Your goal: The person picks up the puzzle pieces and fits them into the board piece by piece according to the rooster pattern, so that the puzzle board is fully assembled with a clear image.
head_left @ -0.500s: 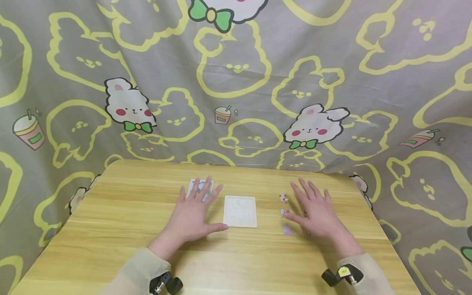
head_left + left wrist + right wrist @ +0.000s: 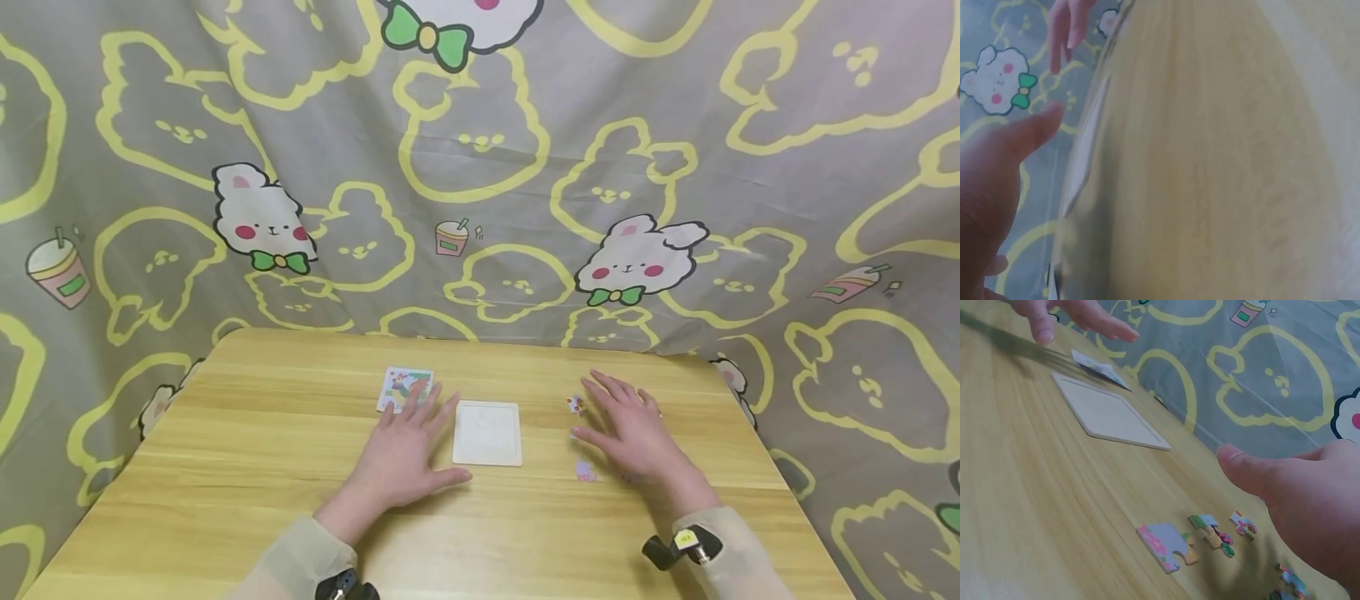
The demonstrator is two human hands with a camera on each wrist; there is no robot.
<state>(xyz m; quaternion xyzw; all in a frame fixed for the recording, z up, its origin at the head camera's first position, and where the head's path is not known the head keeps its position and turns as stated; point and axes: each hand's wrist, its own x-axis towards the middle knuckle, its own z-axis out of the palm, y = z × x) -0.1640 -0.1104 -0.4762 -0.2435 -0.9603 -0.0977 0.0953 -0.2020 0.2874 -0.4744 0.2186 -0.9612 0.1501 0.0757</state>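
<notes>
My left hand [image 2: 405, 458] hovers over the table with fingers spread, between a picture card [image 2: 402, 389] and a white puzzle tray [image 2: 487, 433]; its fingertips overlap the card's lower right corner in the head view. To the right, my right hand [image 2: 633, 433] hangs above several jigsaw pieces, its fingers loosely extended and holding nothing. One printed puzzle piece [image 2: 575, 404] and a pinkish corner piece [image 2: 586, 471] show beside it. From the right wrist, a pink-flowered corner piece [image 2: 1163, 545] and another piece [image 2: 1212, 533] lie flat below the thumb. The hand hides other pieces in the head view.
The wooden table [image 2: 247, 467] reaches back to a grey curtain [image 2: 510, 208] printed with yellow outlines and white bunnies. The tray lies flat near the middle, with a raised rim. Wrist cameras are strapped at both sleeves.
My left hand has drawn back slightly toward me and to the right, uncovering more of the picture card. My right hand has shifted slightly left, its fingers closer together.
</notes>
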